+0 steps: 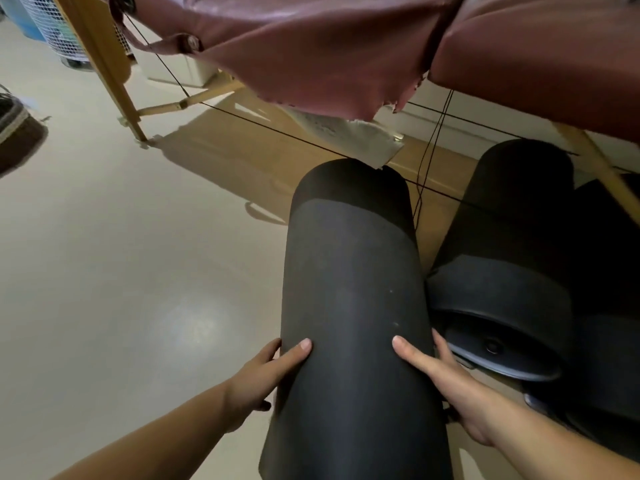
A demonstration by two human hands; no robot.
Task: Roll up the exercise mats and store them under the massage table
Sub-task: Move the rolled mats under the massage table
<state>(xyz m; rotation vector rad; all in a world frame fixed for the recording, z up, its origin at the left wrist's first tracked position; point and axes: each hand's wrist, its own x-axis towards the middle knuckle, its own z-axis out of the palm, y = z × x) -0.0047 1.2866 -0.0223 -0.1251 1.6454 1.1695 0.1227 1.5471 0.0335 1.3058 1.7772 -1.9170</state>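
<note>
Both hands (353, 386) grip rolled mat (353, 289); far end seemingly under massage table (346, 46)

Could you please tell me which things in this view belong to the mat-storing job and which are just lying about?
Part of the job:
rolled mat, held by left hand and right hand
stored mat
massage table

Just lying about:
white fan
brown basket
pale sheet on the floor
</note>
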